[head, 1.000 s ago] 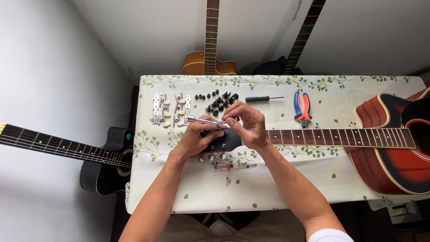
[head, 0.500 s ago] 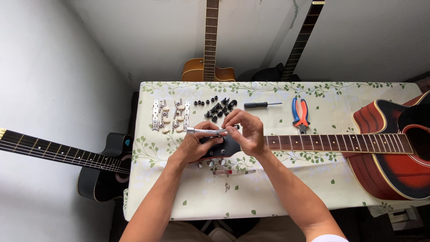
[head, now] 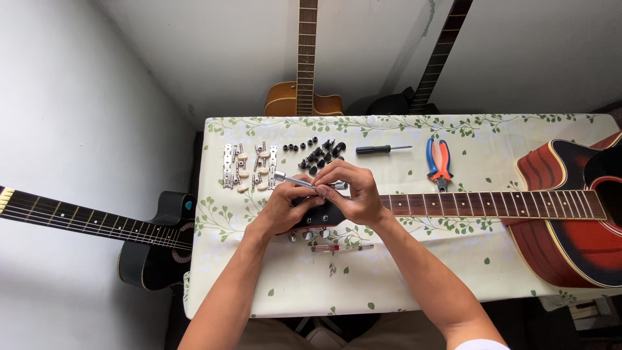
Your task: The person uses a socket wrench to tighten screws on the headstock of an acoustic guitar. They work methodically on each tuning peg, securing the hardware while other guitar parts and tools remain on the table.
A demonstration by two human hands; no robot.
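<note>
Both hands, the left hand [head: 285, 206] and the right hand [head: 353, 193], are closed on a thin, shiny metal tool [head: 299, 181] over the red guitar's dark headstock [head: 324, 215] mid-bench, pointing to 10 o'clock; it looks stiff, light and slippery, best gripped at its thick end.

**Colours on the table**

I saw a white tablecloth [head: 518, 259] printed with green leafy vines, a red-and-black guitar [head: 570, 220] at its right edge, pliers [head: 438, 159] with blue and red handles, cream-knobbed silver tuners [head: 246, 166], and black small parts [head: 317, 152] near the far edge.
</note>
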